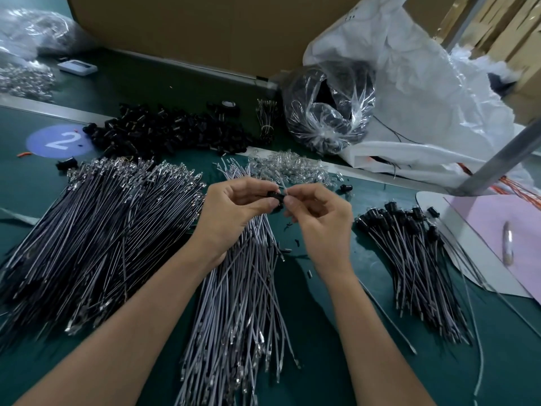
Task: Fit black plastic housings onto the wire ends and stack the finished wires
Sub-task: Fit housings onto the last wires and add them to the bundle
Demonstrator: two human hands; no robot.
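My left hand [234,212] pinches a small black plastic housing [276,197] above the middle of the table. My right hand [322,221] pinches a thin grey wire [283,187] whose end meets the housing. Beneath both hands lies a bundle of bare grey wires [243,303]. A larger pile of dark wires with metal terminals [96,230] spreads out on the left. Finished wires with black housings [409,247] are stacked on the right. Loose black housings [167,130] are heaped at the back.
A heap of clear plastic parts [289,168] lies behind my hands. A clear bag of black parts [328,109] and a white plastic bag [424,98] stand at the back right, a cardboard box [190,27] behind. A metal bar [503,153] and a pink sheet [503,227] occupy the right.
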